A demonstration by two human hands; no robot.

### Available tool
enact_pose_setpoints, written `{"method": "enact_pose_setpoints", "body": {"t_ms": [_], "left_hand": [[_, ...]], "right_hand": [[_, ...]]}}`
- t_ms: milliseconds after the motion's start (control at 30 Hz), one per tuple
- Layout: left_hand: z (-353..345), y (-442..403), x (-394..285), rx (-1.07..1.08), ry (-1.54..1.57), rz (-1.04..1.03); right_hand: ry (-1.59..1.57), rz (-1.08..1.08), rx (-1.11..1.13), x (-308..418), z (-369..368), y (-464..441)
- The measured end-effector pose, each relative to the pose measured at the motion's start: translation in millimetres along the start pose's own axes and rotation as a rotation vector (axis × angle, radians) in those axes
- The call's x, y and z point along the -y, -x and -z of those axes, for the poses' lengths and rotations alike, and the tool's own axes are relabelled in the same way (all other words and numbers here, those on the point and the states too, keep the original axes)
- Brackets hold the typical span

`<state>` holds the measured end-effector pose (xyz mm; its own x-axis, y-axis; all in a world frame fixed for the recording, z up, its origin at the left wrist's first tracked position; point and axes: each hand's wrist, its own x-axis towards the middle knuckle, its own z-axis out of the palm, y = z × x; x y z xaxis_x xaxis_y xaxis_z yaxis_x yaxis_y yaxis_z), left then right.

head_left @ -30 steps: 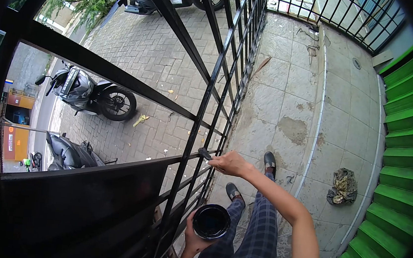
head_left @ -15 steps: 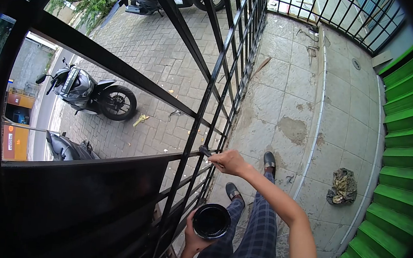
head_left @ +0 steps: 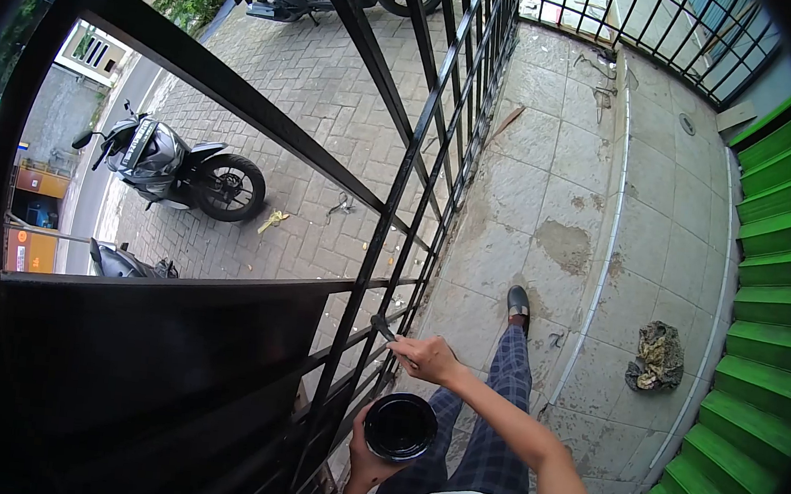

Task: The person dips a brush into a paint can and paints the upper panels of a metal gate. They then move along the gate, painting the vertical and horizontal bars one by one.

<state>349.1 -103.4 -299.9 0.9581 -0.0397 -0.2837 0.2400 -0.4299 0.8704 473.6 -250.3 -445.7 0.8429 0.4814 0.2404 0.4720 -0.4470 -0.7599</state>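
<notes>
Near the centre of the frame, the right hand point(head_left: 426, 357) is closed around the handle of a small brush point(head_left: 381, 325), fingers pinched together. The brush's dark head points to the left and appears to meet a thin bar of the black metal fence point(head_left: 247, 102). Just below, at the lower centre, the left hand point(head_left: 368, 456) curls around the side of a round, open-topped container point(head_left: 400, 427); its inside is black, and how full it is cannot be told. A solid dark panel point(head_left: 147, 356) fills the lower left. Through the bars at the middle left stands a grey motorcycle point(head_left: 151, 162). A crumpled cloth point(head_left: 658, 358) lies on the tiled floor point(head_left: 514, 201) at the right, near a green folded shutter point(head_left: 768, 331) along the right edge.
</notes>
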Motion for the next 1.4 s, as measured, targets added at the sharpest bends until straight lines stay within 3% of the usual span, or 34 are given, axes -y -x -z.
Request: {"method": "enact_pose_setpoints", "body": {"t_ms": [100,133,233,300,367,467,567,600,733,867,1000,1133,1233,1367,1400], "left_hand": [[3,7,5,-0.012,0.004,0.004],[3,8,5,-0.012,0.01,0.008],[4,14,3,-0.014,0.018,0.026],[3,18,1,-0.036,0.019,0.043],[2,23,4,-0.044,0.022,0.061],[2,26,3,-0.02,0.002,0.064],[1,32,7,-0.041,0.049,0.044],[3,33,6,-0.056,0.076,0.034],[14,45,0,-0.049,-0.036,0.01],[21,61,0,-0.066,-0.034,0.047],[23,71,5,-0.066,-0.021,0.038],[23,77,9,-0.104,0.001,0.017],[20,78,12,-0.138,-0.035,0.03],[20,72,12,-0.145,-0.061,0.018],[20,70,11,-0.143,-0.039,0.025]], "right_hand": [[-0.003,-0.112,-0.248,2,-7,2],[0.0,-0.145,-0.232,6,-10,3],[-0.013,-0.01,0.12,18,-7,7],[-0.042,-0.119,-0.134,15,-2,4],[0.0,-0.214,-0.214,17,-4,6],[-0.171,-0.058,0.086,31,-17,18],[-0.192,-0.16,-0.212,35,-31,25],[-0.146,-0.205,-0.215,40,-32,27],[-0.227,0.006,0.12,59,-44,43],[-0.223,-0.195,-0.215,57,-54,48],[-0.197,-0.072,0.124,65,-55,56],[-0.26,-0.198,-0.233,38,-48,34],[-0.27,-0.273,-0.191,20,-22,12],[-0.288,-0.162,0.042,-9,-2,-2],[-0.299,-0.264,0.042,-13,18,-12]]}}
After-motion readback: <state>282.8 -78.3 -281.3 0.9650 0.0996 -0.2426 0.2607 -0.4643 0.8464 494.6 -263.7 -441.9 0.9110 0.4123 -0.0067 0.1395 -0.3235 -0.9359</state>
